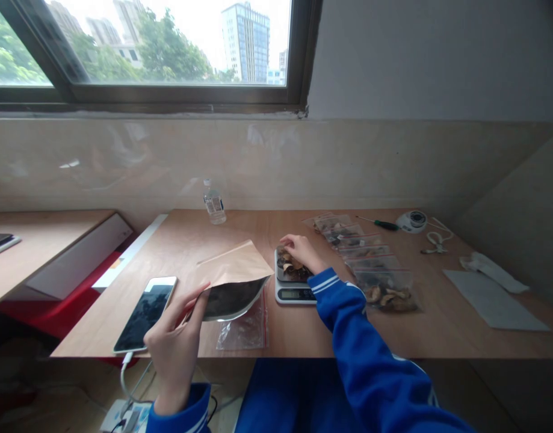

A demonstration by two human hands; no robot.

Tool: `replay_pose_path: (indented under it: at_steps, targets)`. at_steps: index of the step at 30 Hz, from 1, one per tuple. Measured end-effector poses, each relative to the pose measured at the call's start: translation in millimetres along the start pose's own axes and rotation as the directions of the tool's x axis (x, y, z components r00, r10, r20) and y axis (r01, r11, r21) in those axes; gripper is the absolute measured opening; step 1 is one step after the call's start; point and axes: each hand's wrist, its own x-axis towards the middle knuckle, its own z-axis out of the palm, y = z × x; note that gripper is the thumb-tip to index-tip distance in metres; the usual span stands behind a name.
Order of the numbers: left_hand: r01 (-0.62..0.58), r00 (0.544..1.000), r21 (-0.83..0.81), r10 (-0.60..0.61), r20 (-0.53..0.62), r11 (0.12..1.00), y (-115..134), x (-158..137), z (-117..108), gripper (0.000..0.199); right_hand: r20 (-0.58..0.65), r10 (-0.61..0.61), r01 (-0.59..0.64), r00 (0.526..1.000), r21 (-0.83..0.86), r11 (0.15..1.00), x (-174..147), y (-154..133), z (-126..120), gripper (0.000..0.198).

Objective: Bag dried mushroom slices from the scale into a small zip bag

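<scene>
My left hand [177,337] grips the near left edge of a brown kraft-paper pouch [235,264] with a dark lining, held tilted above the table with its mouth gaping toward me. Under the pouch lies a clear zip bag [243,328]. My right hand [303,251] reaches over a kitchen scale [296,295], its fingers curled together at the far side of a heap of brown dried pieces, like sliced mushrooms [290,265]. Whatever is between those fingertips is hidden. The scale's display is too small to read.
Several zip bags of dried pieces [389,294] lie in a row right of the scale. Behind them are a screwdriver [384,225] and a white dome camera [411,222]. A phone [146,313] on a cable, a water bottle [214,204] and a white sheet [493,300] also lie about.
</scene>
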Motion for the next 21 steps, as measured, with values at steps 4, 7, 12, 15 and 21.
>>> replay_pose_path:
  at_steps: [4, 7, 12, 15, 21]
  targets:
    - [0.016, 1.0, -0.002, -0.016, -0.017, 1.0, 1.0, 1.1, -0.7, 0.031, -0.126, -0.013, 0.019, 0.992, 0.041, 0.999, -31.8, -12.0, -12.5, 0.021]
    - [0.048, 0.999, -0.01, -0.048, -0.004, 0.999, 3.1, 1.6, 0.6, 0.03, -0.182, -0.019, 0.071, 0.983, 0.282, 0.957, -73.1, -40.3, -22.9, 0.02]
    - [0.042, 0.994, 0.0, -0.042, 0.097, 0.999, 7.9, -0.5, 8.1, 0.028, -0.043, -0.305, 0.265, 0.951, 0.618, 0.74, -135.1, -108.0, -21.8, 0.034]
    - [-0.02, 0.997, 0.054, 0.017, 0.072, 0.998, 9.7, -3.8, 15.9, 0.026, 0.105, -0.311, 0.261, 0.945, 0.335, 0.905, -142.3, -135.8, -4.5, 0.038]
    - [-0.078, 0.997, 0.12, 0.081, -0.021, 0.99, 6.9, -17.7, 30.2, 0.02, 0.336, -0.056, 0.137, 0.94, -0.221, 0.966, -103.5, -151.9, 40.2, 0.026]
